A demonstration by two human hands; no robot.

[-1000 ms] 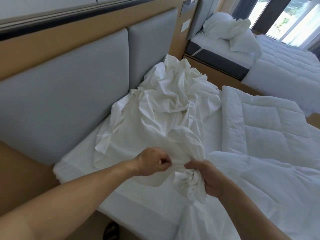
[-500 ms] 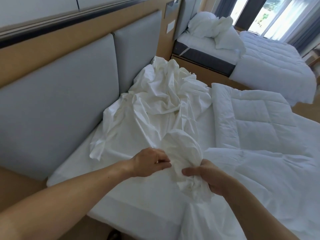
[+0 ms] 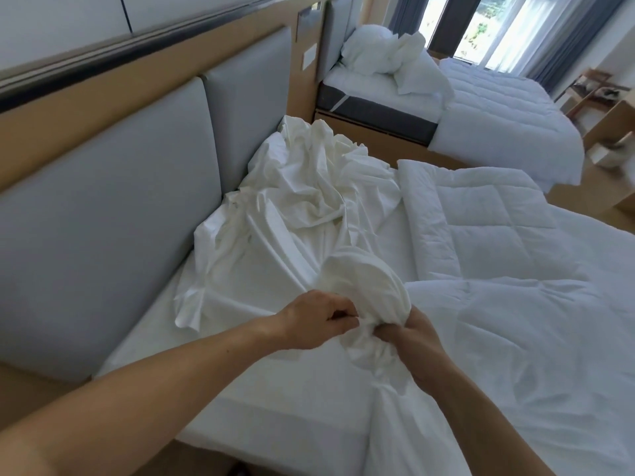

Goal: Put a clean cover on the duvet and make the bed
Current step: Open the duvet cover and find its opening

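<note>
A crumpled white duvet cover (image 3: 295, 214) lies heaped at the head of the near bed (image 3: 261, 403), against the grey headboard. Its near end is bunched into a rounded fold between my hands. My left hand (image 3: 314, 319) pinches that bunch from the left. My right hand (image 3: 412, 341) grips the same bunch from the right, fingers curled into the cloth. A quilted white duvet (image 3: 488, 235) lies folded back over the right side of the bed, close beside my right hand.
The padded grey headboard (image 3: 113, 228) runs along the left. A second bed (image 3: 498, 108) with rumpled pillows (image 3: 388, 53) stands beyond a wooden gap. Windows with dark curtains (image 3: 563, 39) fill the far wall; wooden furniture (image 3: 604, 108) stands at right.
My hands have come closer together on the bunched cover, gathering more cloth. The heap has been drawn slightly toward me and lies flatter. The view has shifted left and down.
</note>
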